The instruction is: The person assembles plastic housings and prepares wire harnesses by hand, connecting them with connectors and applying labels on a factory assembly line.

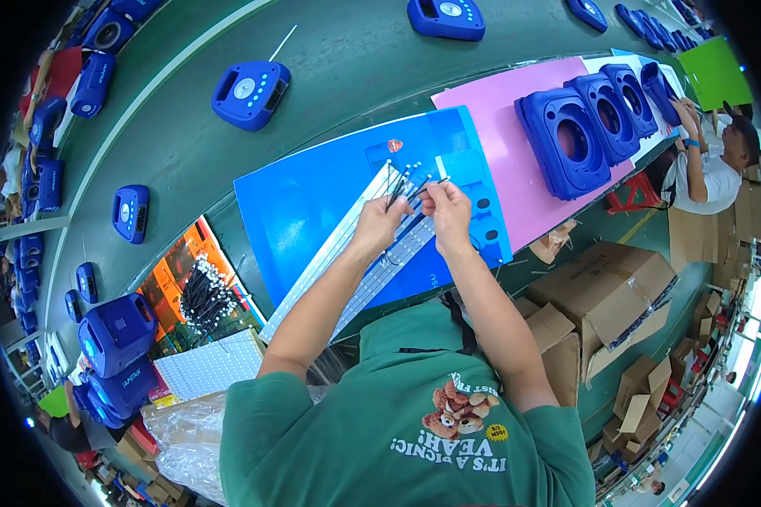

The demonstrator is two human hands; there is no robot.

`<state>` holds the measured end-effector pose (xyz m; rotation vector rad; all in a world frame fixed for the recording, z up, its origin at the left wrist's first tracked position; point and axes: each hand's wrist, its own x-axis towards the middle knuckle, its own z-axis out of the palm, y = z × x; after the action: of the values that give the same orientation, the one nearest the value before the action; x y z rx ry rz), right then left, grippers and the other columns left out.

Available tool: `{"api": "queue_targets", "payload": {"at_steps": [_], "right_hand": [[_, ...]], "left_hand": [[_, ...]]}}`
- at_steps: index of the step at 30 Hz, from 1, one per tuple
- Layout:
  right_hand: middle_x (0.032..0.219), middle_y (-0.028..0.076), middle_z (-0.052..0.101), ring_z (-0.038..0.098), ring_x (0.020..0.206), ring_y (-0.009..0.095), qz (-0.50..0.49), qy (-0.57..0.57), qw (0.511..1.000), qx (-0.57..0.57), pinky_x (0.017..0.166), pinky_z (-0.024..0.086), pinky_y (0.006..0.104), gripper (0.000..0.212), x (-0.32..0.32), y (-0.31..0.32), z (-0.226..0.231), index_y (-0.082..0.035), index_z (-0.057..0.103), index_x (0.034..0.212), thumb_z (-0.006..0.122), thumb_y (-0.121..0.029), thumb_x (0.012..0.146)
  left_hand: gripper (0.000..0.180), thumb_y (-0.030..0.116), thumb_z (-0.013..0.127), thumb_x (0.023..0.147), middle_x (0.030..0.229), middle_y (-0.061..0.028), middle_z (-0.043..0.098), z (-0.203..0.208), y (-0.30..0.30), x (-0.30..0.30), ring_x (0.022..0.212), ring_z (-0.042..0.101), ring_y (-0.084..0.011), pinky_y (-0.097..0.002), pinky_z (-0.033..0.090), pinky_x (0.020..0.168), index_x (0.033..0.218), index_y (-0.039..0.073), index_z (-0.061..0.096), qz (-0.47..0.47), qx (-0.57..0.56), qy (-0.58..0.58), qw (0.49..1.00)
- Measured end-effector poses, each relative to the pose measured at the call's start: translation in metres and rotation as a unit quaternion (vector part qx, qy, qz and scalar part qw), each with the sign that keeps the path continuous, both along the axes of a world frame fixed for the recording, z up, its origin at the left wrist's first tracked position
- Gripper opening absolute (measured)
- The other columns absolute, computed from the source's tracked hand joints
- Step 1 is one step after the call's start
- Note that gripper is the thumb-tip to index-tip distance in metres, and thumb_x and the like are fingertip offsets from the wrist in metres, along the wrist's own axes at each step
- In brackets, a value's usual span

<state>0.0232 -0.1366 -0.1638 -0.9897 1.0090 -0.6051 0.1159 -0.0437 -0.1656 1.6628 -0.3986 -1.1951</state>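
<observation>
Both my hands work over a blue sheet (300, 198) on the bench. My left hand (379, 226) is closed round several short black cables (400, 182), their white connectors fanning out past the fingers. Close beside it, my right hand (450, 215) pinches the end of one of these cables between thumb and fingertips. Beneath the hands lie long white strips (334, 251) with rows of small dots, running diagonally toward my left forearm. My fingers partly hide the cables and the strips' upper ends.
Left of me, a heap of black cables (207, 297) lies on an orange sheet beside a white dotted panel (211, 365). Blue speaker housings (566, 144) stand right on a pink sheet (482, 93). Blue speakers (251, 95) rest on the green line. Cardboard boxes (600, 296) and a co-worker (710, 173) are right.
</observation>
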Motion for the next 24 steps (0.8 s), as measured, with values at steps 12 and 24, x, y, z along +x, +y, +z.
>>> {"api": "queue_targets", "payload": {"at_steps": [12,24], "right_hand": [[0.073,0.005,0.061,0.051,0.057,0.007,-0.068,-0.012,0.997,-0.037,0.052,0.043,0.0196,0.015,0.006,-0.004,0.005,-0.003,0.056,0.083,0.052,-0.016,0.090],[0.078,0.007,0.057,0.057,0.059,0.013,0.115,0.157,0.981,-0.010,0.051,0.045,0.0222,0.013,0.010,-0.042,-0.001,-0.002,0.054,0.087,0.049,-0.013,0.087]], "left_hand": [[0.029,0.035,0.051,0.090,0.051,0.0058,0.037,-0.002,0.010,0.000,0.040,0.028,-0.0055,-0.0221,0.022,0.038,0.083,0.007,0.056,-0.052,-0.053,0.215,0.974],[0.023,0.026,0.065,0.080,0.053,0.0036,0.046,-0.020,0.030,0.031,0.044,0.039,-0.0050,-0.0232,0.025,0.039,0.069,0.008,0.055,0.128,0.078,0.146,0.978]]}}
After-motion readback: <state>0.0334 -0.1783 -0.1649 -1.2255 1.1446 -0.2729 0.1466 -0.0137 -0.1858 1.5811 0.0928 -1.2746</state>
